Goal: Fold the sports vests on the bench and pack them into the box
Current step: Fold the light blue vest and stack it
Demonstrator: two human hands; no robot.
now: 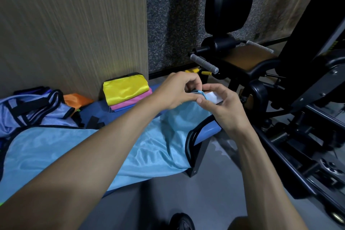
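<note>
Light-blue mesh vest (89,147) lies spread along the blue padded table (207,129), its black-trimmed edge hanging over the near end. Both hands meet above that end. Left hand (179,91): fingers curled, pinching the vest's raised blue strap at its top. Right hand (224,106): fingers bent, thumb and fingertips holding the same raised part, where a white tag (212,97) shows; any writing on it is too small to read.

Farther back on the table, against the wood-grain wall panel (74,24), a stack of folded vests (128,93): yellow on top, pink under it, a sliver of blue at the bottom. Left of that, an orange vest (77,100), partly tucked behind a loose heap of lavender vests with black straps (33,112).

No box can be made out from this angle, so nothing is seen packed.

Black gym machine (261,61) stands just beyond the table's end, with grey ribbed handles and a brown seat pad. Grey floor (214,192) below; a dark shoe (182,222) at the bottom edge.
</note>
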